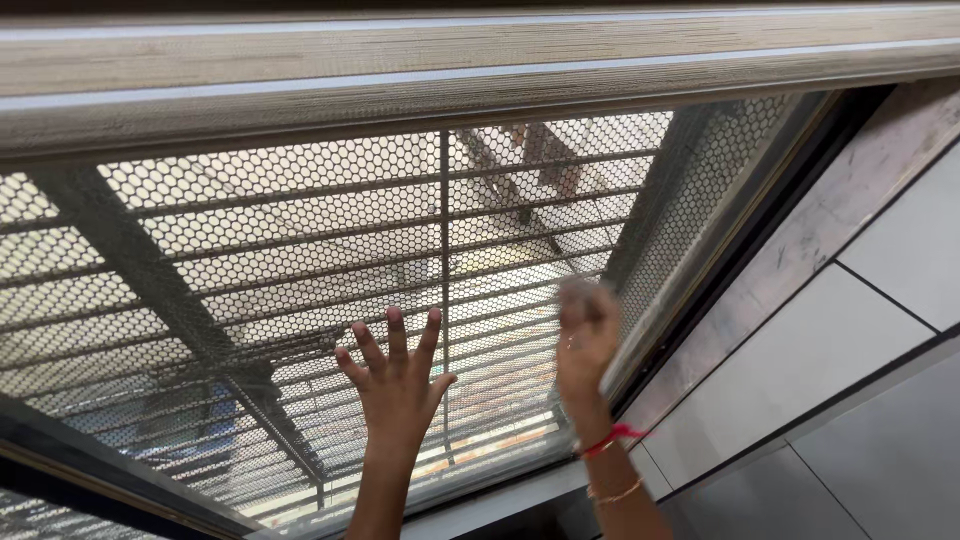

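Head view looks up at a window whose pane is backed by a honeycomb mesh screen [330,250], and both hands are raised against it. The left hand [397,385] is spread wide, fingers fanned and palm flat toward the screen, gripping nothing; it sits just left of the thin vertical bar [445,280] that divides the mesh. The right hand [587,335] is to the right of that bar, close to the window frame [690,290], and is blurred (a red thread and a thin bangle show at the wrist [610,440]), so I cannot tell whether its fingers are curled or flat, nor whether they hold anything. Above the screen hangs a rolled blind [480,70] in pale woven fabric; to the right of the frame is a tiled wall [850,330]. The mesh looks like thin perforated sheet: light, stiff in its frame, likely to flex under a hard push in the middle, with small holes offering little purchase. The frame edge or the vertical bar looks the firmer place to press or hold.
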